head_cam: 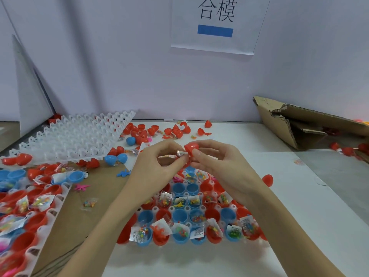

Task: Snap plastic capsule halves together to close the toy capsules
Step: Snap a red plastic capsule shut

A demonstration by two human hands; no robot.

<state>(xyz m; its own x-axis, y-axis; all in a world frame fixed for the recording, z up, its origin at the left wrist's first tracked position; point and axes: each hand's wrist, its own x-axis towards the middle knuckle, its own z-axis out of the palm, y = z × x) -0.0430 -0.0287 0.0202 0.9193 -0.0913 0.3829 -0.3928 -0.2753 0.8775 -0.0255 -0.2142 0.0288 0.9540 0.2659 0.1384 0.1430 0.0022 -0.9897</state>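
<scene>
At frame centre, your right hand (pixel 214 156) pinches the red capsule half (pixel 191 148) while your left hand (pixel 159 162) pinches a crinkly toy packet (pixel 169 156) beside it. The shell looks light, stiff and slick; grip near its rim.

A glossy red plastic capsule half (pixel 191 147) catches the light, and beside it a crinkly, shiny clear film packet (pixel 173 156) glints. Near, a translucent white plastic tray (pixel 201 207) holds smooth red and blue plastic shells, while a matching empty tray (pixel 73 134) lies far left. Rough, torn brown cardboard (pixel 299 124) sits far right on the matt white surface (pixel 279 168).
</scene>
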